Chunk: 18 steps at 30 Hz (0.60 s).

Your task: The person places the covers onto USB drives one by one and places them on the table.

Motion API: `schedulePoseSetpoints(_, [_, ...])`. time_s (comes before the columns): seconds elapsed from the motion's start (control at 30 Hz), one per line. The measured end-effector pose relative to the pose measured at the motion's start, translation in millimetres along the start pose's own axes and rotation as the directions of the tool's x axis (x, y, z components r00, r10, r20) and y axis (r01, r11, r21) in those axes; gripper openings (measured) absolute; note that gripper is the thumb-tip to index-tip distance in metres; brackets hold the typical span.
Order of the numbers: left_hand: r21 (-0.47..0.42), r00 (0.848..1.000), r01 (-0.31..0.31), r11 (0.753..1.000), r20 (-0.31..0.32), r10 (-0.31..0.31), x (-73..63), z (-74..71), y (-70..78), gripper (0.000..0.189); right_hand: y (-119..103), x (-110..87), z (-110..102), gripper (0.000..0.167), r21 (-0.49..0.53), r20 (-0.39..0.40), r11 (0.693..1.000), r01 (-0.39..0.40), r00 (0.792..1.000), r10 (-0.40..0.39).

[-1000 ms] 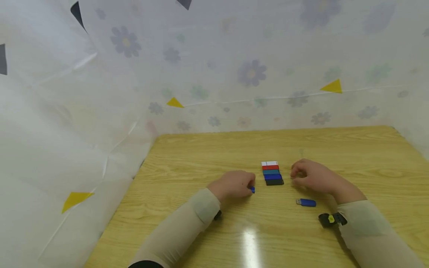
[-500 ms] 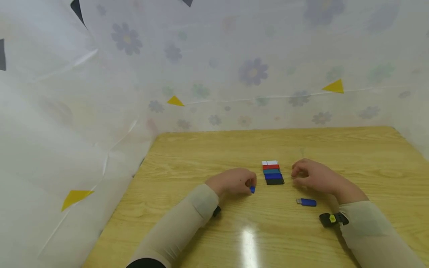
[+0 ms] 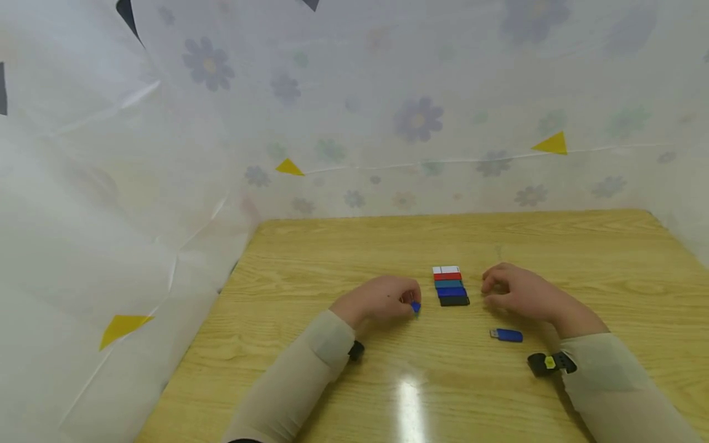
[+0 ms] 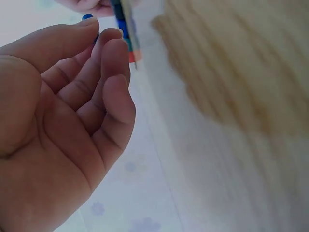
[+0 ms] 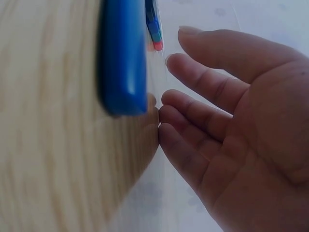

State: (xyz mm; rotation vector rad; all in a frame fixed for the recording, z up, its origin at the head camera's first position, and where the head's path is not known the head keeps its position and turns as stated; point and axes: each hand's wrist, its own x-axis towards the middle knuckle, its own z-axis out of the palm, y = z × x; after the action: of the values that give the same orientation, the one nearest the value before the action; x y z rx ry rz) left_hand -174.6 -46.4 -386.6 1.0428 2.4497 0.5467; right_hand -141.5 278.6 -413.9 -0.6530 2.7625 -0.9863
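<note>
My left hand (image 3: 382, 299) pinches a small blue cap (image 3: 415, 306) between thumb and fingertips, just left of a row of USB sticks. In the left wrist view a bit of the blue cap (image 4: 87, 17) pokes out past the thumb tip; the fingers hide the rest. The row of USB sticks (image 3: 450, 285) runs white, red, teal, blue and black from far to near. On its right, my right hand (image 3: 523, 292) rests its outer fingertips on the table, fingers loosely curved and holding nothing. A blue USB stick (image 3: 509, 335) lies nearer me, its metal plug bare and pointing left.
The wood-grain table (image 3: 310, 252) reaches back to a pale plastic sheet (image 3: 354, 123) with a flower print. More sheeting hangs along the left side. Each wrist wears a dark strap, such as the right wrist strap (image 3: 549, 363).
My left hand has drawn slightly back to the left and lifted a little, and the blue cap has turned in its fingers. The right hand and the USB sticks stay put.
</note>
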Motion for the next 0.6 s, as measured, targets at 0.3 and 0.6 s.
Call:
schedulePoseSetpoints(0.3, [-0.19, 0.996, -0.007, 0.982, -0.084, -0.009, -8.5, 0.3, -3.4, 0.012, 1.7, -1.3, -0.5, 0.007, 0.017, 0.016, 1.0, 0.009, 1.0, -0.009])
schedulePoseSetpoints(0.6, [-0.255, 0.992, 0.007, 0.967, -0.122, -0.039, -10.3, -1.5, -0.7, 0.011, 5.0, -8.7, -5.0, 0.008, 0.008, 0.072, 0.999, 0.042, 0.996, -0.043])
